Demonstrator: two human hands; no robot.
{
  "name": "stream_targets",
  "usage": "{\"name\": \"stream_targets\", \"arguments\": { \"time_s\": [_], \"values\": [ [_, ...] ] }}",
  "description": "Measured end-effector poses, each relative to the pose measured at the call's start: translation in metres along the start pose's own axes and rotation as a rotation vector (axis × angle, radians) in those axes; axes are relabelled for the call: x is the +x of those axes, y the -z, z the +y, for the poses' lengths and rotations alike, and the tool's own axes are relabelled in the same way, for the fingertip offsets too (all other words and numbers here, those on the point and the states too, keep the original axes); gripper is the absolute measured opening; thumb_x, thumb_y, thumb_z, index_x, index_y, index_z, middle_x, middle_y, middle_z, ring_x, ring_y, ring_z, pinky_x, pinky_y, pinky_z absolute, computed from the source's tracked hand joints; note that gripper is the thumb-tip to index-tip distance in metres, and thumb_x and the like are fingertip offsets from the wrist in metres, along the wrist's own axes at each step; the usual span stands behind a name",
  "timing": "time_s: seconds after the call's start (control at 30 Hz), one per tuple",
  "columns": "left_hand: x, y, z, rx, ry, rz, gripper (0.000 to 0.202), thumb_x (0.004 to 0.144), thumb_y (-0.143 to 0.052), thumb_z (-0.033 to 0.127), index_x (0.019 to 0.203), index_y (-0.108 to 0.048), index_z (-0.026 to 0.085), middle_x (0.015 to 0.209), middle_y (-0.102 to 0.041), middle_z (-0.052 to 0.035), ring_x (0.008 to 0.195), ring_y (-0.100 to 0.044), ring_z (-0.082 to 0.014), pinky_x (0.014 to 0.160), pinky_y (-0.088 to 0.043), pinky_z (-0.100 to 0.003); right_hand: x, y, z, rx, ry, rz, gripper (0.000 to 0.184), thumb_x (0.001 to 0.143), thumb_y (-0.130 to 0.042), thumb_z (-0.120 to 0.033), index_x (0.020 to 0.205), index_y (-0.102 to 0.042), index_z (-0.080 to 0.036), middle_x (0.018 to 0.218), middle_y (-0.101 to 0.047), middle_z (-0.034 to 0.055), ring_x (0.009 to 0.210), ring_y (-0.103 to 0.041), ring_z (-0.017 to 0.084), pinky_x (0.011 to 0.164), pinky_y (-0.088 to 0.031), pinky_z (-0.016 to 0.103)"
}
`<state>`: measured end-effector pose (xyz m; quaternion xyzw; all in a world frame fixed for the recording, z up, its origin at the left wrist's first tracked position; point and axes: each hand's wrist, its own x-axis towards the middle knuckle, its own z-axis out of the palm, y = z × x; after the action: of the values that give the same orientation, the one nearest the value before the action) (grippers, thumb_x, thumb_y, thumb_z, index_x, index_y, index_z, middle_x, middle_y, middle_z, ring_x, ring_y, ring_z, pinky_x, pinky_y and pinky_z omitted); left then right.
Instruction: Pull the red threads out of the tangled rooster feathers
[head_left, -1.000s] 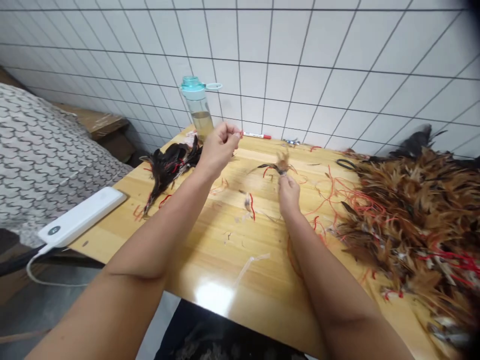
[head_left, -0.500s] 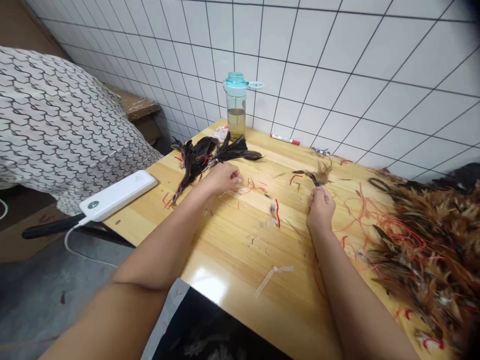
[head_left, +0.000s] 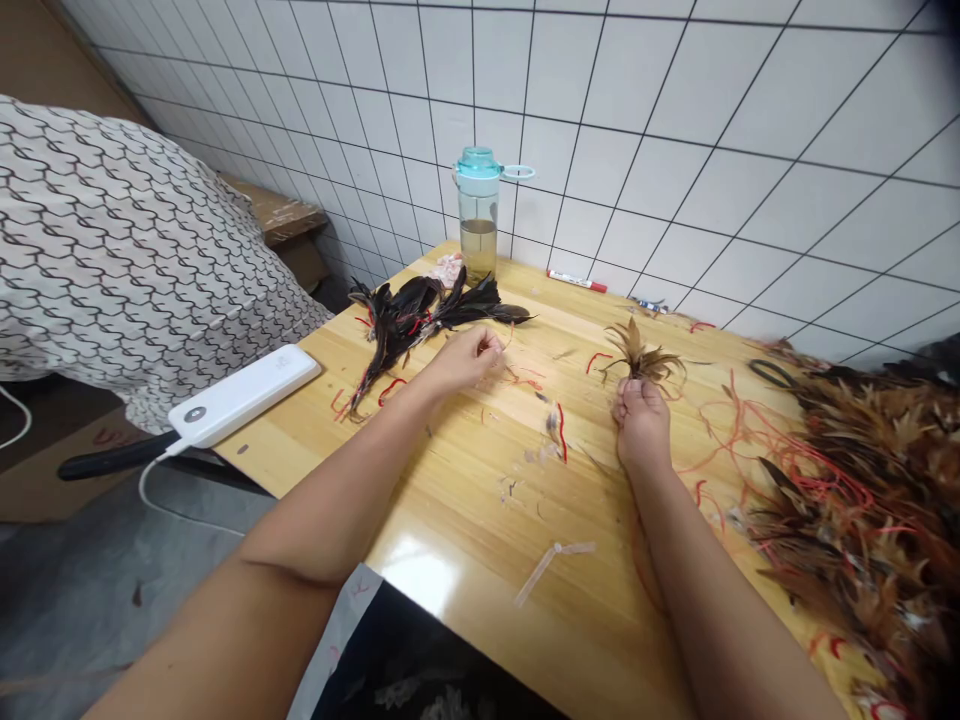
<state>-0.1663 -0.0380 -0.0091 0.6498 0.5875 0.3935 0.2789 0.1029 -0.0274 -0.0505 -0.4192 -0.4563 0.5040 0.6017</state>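
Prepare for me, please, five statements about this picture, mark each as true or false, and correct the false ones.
1. The right hand holds a small bunch of brown feathers. True.
2. The bottle is lying on its side. False: it stands upright.
3. The cap of the marker is green. False: it is red.
4. The black feathers lie nearer the bottle than the large brown feather pile does. True.
5. The left hand is spread flat. False: it is curled.
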Motion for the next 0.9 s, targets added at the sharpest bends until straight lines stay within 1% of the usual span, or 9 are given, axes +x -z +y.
{"name": "stream_targets", "arguments": {
  "time_s": [0.13, 0.23, 0.33, 0.43, 0.57, 0.63, 0.77, 0.83, 0.9],
  "values": [
    [-0.003, -0.003, 0.007, -0.575, 0.156, -0.029, 0.014, 0.076, -0.061, 0.023, 0.078, -0.049, 0.016, 0.073, -0.059, -0.0003, 0.070, -0.058, -0.0105, 0.067, -0.044, -0.023, -0.001, -0.006, -0.007, 0.118, -0.062, -0.009, 0.044, 0.063, -0.080, -0.048, 0.066, -0.045, -0.020, 0.067, -0.044, -0.0054, 0.050, -0.031, 0.004, 0.041, -0.022, 0.018],
    [-0.006, -0.005, 0.010, -0.748, 0.208, -0.080, 0.024, 0.071, -0.070, 0.023, 0.084, -0.051, 0.015, 0.070, -0.058, 0.0013, 0.062, -0.056, -0.0079, 0.059, -0.040, -0.020, -0.001, -0.005, -0.010, 0.153, -0.098, -0.047, 0.043, 0.061, -0.081, -0.046, 0.065, -0.047, -0.019, 0.067, -0.043, -0.0048, 0.053, -0.035, 0.005, 0.043, -0.025, 0.016],
    [-0.007, -0.006, 0.010, -0.758, 0.225, -0.117, 0.031, 0.067, -0.076, 0.026, 0.088, -0.057, 0.014, 0.068, -0.057, 0.0026, 0.055, -0.050, -0.0056, 0.054, -0.037, -0.019, -0.002, -0.004, -0.011, 0.179, -0.117, -0.088, 0.040, 0.063, -0.079, -0.043, 0.063, -0.046, -0.020, 0.067, -0.043, -0.0039, 0.055, -0.037, 0.007, 0.043, -0.027, 0.018],
    [-0.007, -0.009, 0.010, -0.626, 0.205, -0.122, 0.027, 0.069, -0.075, 0.032, 0.081, -0.061, 0.013, 0.068, -0.059, 0.0013, 0.057, -0.050, -0.0065, 0.057, -0.038, -0.020, -0.004, -0.006, -0.011, 0.177, -0.144, -0.147, 0.037, 0.065, -0.078, -0.043, 0.064, -0.049, -0.020, 0.067, -0.043, -0.0030, 0.057, -0.037, 0.008, 0.044, -0.028, 0.019],
    [-0.006, -0.014, 0.012, -0.331, 0.103, -0.046, 0.018, 0.077, -0.066, 0.032, 0.079, -0.067, 0.014, 0.083, -0.068, -0.0041, 0.077, -0.060, -0.0129, 0.074, -0.044, -0.025, -0.006, -0.010, -0.010, 0.162, -0.148, -0.213, 0.038, 0.064, -0.079, -0.045, 0.063, -0.050, -0.020, 0.068, -0.044, -0.0019, 0.060, -0.038, 0.009, 0.047, -0.029, 0.021],
    [-0.006, -0.016, 0.014, -0.268, 0.044, -0.003, 0.016, 0.077, -0.064, 0.030, 0.079, -0.069, 0.015, 0.088, -0.070, -0.0053, 0.086, -0.061, -0.0154, 0.082, -0.045, -0.027, -0.008, -0.012, -0.010, 0.142, -0.139, -0.224, 0.038, 0.065, -0.078, -0.048, 0.065, -0.051, -0.021, 0.071, -0.046, -0.0012, 0.060, -0.037, 0.010, 0.048, -0.029, 0.023],
    [-0.009, -0.023, 0.019, -0.560, 0.062, 0.034, 0.017, 0.078, -0.062, 0.032, 0.079, -0.062, 0.014, 0.084, -0.067, -0.0042, 0.084, -0.063, -0.0141, 0.084, -0.047, -0.029, -0.011, -0.016, -0.012, 0.090, -0.124, -0.250, 0.033, 0.069, -0.074, -0.052, 0.077, -0.059, -0.024, 0.079, -0.053, 0.0009, 0.066, -0.042, 0.013, 0.053, -0.033, 0.025],
    [-0.011, -0.026, 0.021, -0.684, 0.107, -0.028, 0.019, 0.079, -0.062, 0.033, 0.078, -0.057, 0.015, 0.076, -0.063, -0.0018, 0.074, -0.062, -0.0117, 0.079, -0.049, -0.028, -0.012, -0.017, -0.013, 0.075, -0.111, -0.270, 0.033, 0.071, -0.072, -0.054, 0.078, -0.059, -0.024, 0.083, -0.055, 0.0023, 0.077, -0.048, 0.015, 0.057, -0.036, 0.026],
    [-0.014, -0.028, 0.025, -0.653, 0.124, -0.132, 0.019, 0.079, -0.063, 0.033, 0.077, -0.057, 0.014, 0.071, -0.060, -0.0002, 0.066, -0.059, -0.0100, 0.072, -0.048, -0.025, -0.013, -0.018, -0.014, 0.067, -0.094, -0.286, 0.035, 0.071, -0.072, -0.055, 0.074, -0.057, -0.024, 0.081, -0.056, 0.0026, 0.085, -0.051, 0.017, 0.063, -0.039, 0.027]
  ]
}}
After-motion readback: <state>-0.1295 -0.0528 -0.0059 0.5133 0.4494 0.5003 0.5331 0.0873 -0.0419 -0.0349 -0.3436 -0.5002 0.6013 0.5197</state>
